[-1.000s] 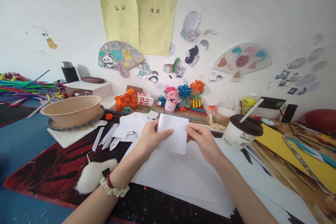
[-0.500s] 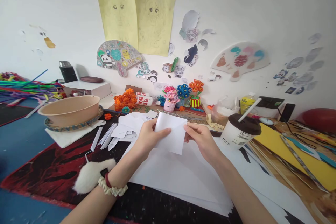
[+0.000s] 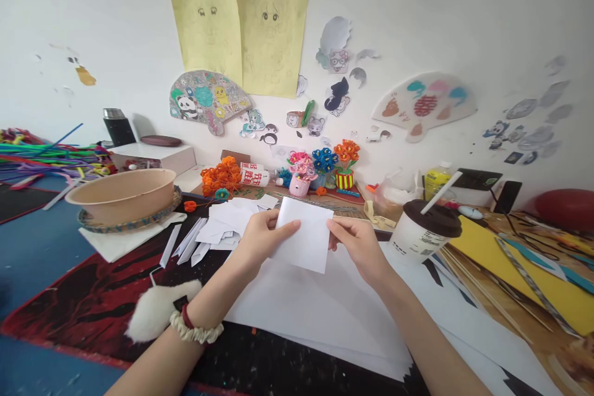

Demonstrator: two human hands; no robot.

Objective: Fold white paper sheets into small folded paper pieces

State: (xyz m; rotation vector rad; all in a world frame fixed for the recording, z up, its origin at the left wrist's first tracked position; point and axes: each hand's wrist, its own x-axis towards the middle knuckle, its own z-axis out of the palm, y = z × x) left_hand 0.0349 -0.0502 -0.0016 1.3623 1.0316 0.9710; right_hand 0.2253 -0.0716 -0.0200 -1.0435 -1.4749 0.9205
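Observation:
Between my hands is a small, roughly square piece of white paper, raised above larger white sheets. My left hand pinches its left side, thumb lying across the front and fingers behind. At the upper right edge, my right hand grips the paper between thumb and fingers; some of those fingertips are hidden behind it. Left of my left hand lies a pile of cut and folded white paper pieces. A cream scrunchie circles my left wrist.
A beige basin stands at the left, near a fluffy white object on the dark red-black mat. To the right is a lidded cup with a straw. Craft flowers line the back, and yellow card lies far right.
The upper right corner of the paper, folded over slightly before, now looks flat. Both hands keep their hold and have barely shifted.

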